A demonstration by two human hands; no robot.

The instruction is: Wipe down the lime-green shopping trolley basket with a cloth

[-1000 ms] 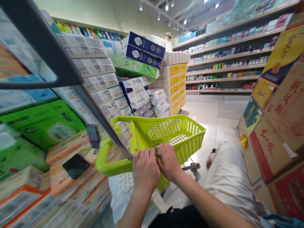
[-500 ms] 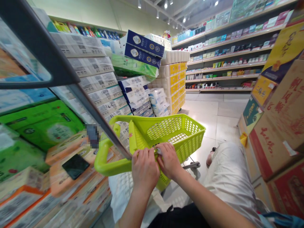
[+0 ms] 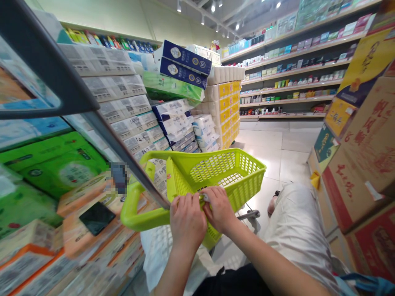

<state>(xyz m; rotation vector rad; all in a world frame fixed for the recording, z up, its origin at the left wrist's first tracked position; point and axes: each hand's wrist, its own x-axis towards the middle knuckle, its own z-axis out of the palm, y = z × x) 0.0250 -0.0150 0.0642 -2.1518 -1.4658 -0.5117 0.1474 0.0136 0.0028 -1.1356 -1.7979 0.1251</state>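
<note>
The lime-green shopping basket (image 3: 243,193) sits in the middle of the view on a wheeled frame, its perforated bowl pointing away to the right and its looped handle end to the left. The left hand (image 3: 188,220) bends its fingers over the near rim, pressed side by side with no gap; its thumb is hidden. The right hand (image 3: 218,207), just beside it, has its fingers curled in and folded closely around a small pale piece (image 3: 205,197) at the rim, too small to identify.

A grey metal tube (image 3: 123,158) slants down to the rim beside the left hand. Left of the basket, a black smartphone (image 3: 97,218) lies on orange-and-cream tissue packs (image 3: 74,234), with green tissue packs (image 3: 69,164) behind. A leg in pale trousers (image 3: 298,230) stands to the right, near cardboard cartons (image 3: 354,181). Farther off are a stack of yellow-and-white paper packs (image 3: 228,111) and shelves of small boxes and bottles (image 3: 286,86).

Compared with a second ago, both hands keep the same grip and the smartphone is on the same pack; only the view has swung slightly, shifting the surroundings a little leftward.
</note>
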